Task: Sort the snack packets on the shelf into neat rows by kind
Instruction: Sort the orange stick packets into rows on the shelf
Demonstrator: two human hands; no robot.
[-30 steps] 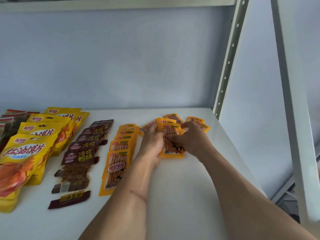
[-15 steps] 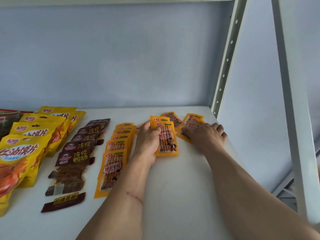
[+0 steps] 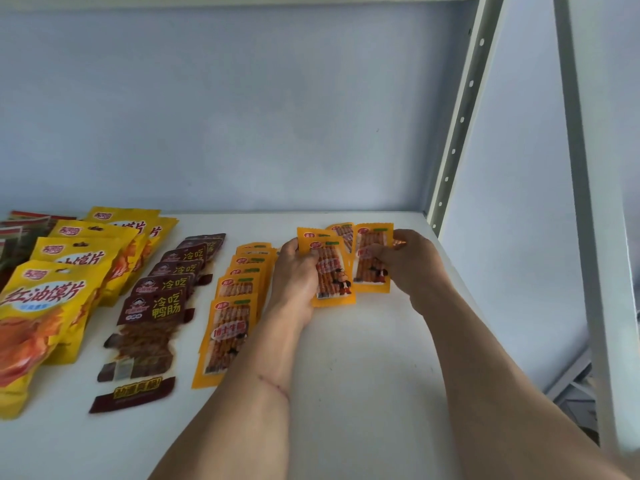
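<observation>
On the white shelf (image 3: 363,375) my left hand (image 3: 294,275) holds a small stack of orange snack-stick packets (image 3: 332,271) by its left edge. My right hand (image 3: 412,261) pinches another orange packet (image 3: 372,261), lifted just to the right of the stack. One more orange packet (image 3: 343,230) peeks out behind them. A row of overlapping orange packets (image 3: 232,313) lies to the left of my left hand. Further left lie a row of dark brown packets (image 3: 159,306) and rows of large yellow bags (image 3: 52,299).
Red and green packets (image 3: 20,233) sit at the far left edge. A perforated grey upright (image 3: 460,119) stands at the shelf's back right corner, and a second grey post (image 3: 595,237) rises closer on the right. A pale wall backs the shelf.
My right hand, which lay flat on the loose packets at the right, has picked one up and brought it beside the stack. My left hand has kept its hold on the stack.
</observation>
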